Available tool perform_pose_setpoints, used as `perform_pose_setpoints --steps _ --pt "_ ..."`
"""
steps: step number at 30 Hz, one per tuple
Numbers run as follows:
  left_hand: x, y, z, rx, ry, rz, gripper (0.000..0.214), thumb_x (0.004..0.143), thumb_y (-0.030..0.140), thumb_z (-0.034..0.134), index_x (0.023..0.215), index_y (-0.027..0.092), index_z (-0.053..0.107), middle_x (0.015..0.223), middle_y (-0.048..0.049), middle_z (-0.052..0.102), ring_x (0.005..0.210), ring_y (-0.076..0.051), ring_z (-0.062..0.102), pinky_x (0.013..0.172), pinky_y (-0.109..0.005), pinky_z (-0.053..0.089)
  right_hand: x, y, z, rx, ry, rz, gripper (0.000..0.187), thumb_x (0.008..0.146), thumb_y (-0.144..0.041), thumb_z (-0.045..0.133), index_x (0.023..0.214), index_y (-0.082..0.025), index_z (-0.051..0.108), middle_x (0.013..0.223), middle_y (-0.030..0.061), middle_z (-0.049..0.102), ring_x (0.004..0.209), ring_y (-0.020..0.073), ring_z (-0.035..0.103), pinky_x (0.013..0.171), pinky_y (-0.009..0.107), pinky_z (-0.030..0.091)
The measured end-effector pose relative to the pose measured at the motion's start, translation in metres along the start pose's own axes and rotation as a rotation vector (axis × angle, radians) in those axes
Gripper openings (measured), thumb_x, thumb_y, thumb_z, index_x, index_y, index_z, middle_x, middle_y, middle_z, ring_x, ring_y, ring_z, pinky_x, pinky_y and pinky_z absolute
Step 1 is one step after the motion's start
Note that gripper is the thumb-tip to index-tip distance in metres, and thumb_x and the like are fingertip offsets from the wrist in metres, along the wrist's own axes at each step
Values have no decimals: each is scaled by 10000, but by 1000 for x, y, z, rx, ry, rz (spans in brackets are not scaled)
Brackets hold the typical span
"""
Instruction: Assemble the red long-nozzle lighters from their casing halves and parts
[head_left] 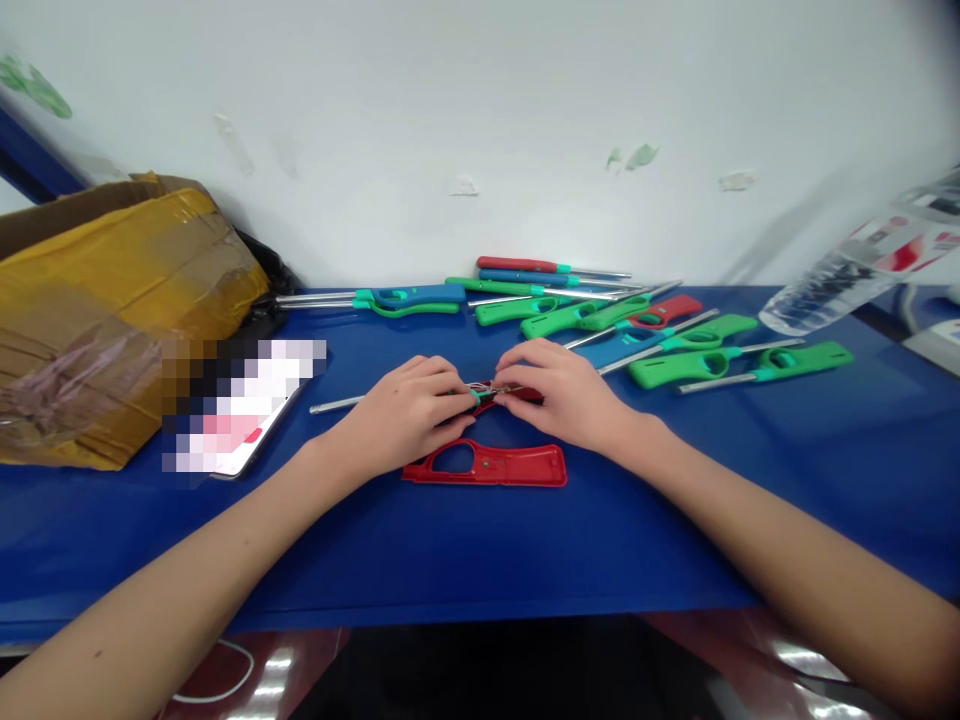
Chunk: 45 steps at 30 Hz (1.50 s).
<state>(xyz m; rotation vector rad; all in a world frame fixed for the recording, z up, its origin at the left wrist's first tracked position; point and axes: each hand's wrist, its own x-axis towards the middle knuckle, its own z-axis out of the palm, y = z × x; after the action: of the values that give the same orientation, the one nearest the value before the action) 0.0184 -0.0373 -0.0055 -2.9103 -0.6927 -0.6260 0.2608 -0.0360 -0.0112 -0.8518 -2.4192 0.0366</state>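
Note:
Both my hands rest on the blue table [450, 560] and pinch one partly assembled red lighter [491, 393] between them. My left hand [409, 415] grips its left part, where a metal tube [337, 404] sticks out to the left. My right hand [562, 395] closes on its right end. A loose red lighter shell half [491, 467] lies flat on the table just in front of my hands.
Several long green, blue and red lighters [622, 320] lie piled behind my hands near the white wall. A taped cardboard box [105, 300] stands at the left, a phone [240, 405] beside it. A plastic water bottle [862, 265] lies at the far right.

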Motion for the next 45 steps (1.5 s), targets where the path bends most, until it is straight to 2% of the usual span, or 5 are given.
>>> perform_pose_setpoints --steps 9,23,28,37,45 --pt "-1 -6 -6 -126 -38 -150 238 922 290 590 1107 236 729 1171 -105 604 1070 -247 557 924 -419 499 0 -2 2 120 -74 82 130 942 -199 532 933 -178 659 989 79 683 907 198 630 786 338 526" --pt "-4 -15 -18 -279 -179 -260 297 948 380 537 1192 310 693 1227 -67 602 1090 -232 586 906 -379 515 3 -3 2 216 -57 158 120 916 -215 554 912 -184 670 906 57 679 819 175 615 723 308 503" --pt "-4 -16 -16 -327 -148 -304 271 961 360 517 1114 279 725 1204 -65 624 1046 -211 617 896 -356 519 5 -4 7 235 -13 132 182 921 -231 570 1060 -195 682 1007 77 684 909 195 626 793 342 523" --pt "-1 -27 -12 -394 -1 -411 208 905 278 574 1041 186 701 1046 -62 717 950 -194 660 840 -322 533 5 -4 11 126 -77 2 221 952 -244 545 1060 -214 736 1080 78 694 962 211 620 848 380 527" --pt "0 -32 -4 -372 -29 -336 177 883 271 617 979 211 752 915 -35 744 805 -162 682 737 -276 517 5 -8 9 107 -67 -28 246 961 -240 520 1070 -187 734 1107 101 696 987 220 627 877 402 538"
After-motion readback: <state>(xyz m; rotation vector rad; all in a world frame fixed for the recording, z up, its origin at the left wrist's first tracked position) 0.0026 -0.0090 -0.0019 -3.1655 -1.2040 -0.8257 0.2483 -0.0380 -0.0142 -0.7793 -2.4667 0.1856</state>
